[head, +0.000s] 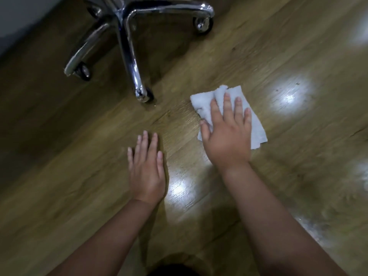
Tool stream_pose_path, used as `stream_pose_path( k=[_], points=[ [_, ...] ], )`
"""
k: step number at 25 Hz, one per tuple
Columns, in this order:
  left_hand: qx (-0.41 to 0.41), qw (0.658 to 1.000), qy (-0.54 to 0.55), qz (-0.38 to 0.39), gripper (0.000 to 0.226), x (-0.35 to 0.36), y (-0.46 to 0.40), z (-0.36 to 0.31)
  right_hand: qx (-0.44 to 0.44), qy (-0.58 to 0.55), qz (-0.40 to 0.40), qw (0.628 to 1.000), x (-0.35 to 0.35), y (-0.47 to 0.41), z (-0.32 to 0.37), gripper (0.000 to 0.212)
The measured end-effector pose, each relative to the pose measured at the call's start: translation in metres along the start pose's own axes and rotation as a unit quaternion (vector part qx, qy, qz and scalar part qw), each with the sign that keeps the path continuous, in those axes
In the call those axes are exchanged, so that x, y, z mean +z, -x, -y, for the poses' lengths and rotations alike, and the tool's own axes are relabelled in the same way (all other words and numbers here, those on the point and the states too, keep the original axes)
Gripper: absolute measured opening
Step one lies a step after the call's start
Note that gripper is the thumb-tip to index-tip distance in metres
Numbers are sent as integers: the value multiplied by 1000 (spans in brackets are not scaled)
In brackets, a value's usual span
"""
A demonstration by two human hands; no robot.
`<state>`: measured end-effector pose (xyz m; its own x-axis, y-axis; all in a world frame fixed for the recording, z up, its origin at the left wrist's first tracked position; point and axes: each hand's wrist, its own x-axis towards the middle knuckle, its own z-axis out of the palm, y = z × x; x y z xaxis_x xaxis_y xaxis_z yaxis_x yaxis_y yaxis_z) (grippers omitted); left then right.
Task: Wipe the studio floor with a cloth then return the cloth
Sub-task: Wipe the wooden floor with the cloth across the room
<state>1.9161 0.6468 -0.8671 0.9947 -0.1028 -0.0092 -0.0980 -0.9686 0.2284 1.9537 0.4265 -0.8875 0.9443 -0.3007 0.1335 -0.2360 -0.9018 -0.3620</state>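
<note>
A folded white cloth (256, 128) lies flat on the wooden floor (79, 176) right of centre. My right hand (227, 132) presses down on it with straight, spread fingers and covers most of its middle. My left hand (146, 168) rests flat on the bare floor to the left of the cloth, fingers straight, holding nothing. Both forearms reach in from the bottom of the view.
A chrome five-legged chair base (127, 46) on castors stands at the upper left; its nearest castor (144, 95) is a short way left of the cloth. Bright light reflections (288, 98) shine on the floor to the right.
</note>
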Motion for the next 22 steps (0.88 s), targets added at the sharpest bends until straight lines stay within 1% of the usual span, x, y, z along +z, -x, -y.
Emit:
stream_pose_path(
  k=[2,6,9,14,17,19,22],
  points=[
    [28,999,21,-9,54,-2,-10,-14,-2,-3,-14,1000,2,1,1,61],
    [102,989,104,-12,56,13,-67,-83,5,-8,-39,999,4,0,0,55],
    [113,986,125,-10,58,31,-85,-104,22,-4,-28,999,5,2,2,52],
    [146,985,94,8,62,36,-83,-103,41,14,-2,999,1,0,-2,56],
    [139,987,70,33,65,34,-85,-112,51,17,13,998,-3,-2,-6,58],
    [142,986,59,56,68,30,-87,-126,63,24,35,997,-9,-6,-12,60],
    [175,979,65,86,73,32,-100,-162,85,39,54,994,-22,-21,-42,62]
  ],
)
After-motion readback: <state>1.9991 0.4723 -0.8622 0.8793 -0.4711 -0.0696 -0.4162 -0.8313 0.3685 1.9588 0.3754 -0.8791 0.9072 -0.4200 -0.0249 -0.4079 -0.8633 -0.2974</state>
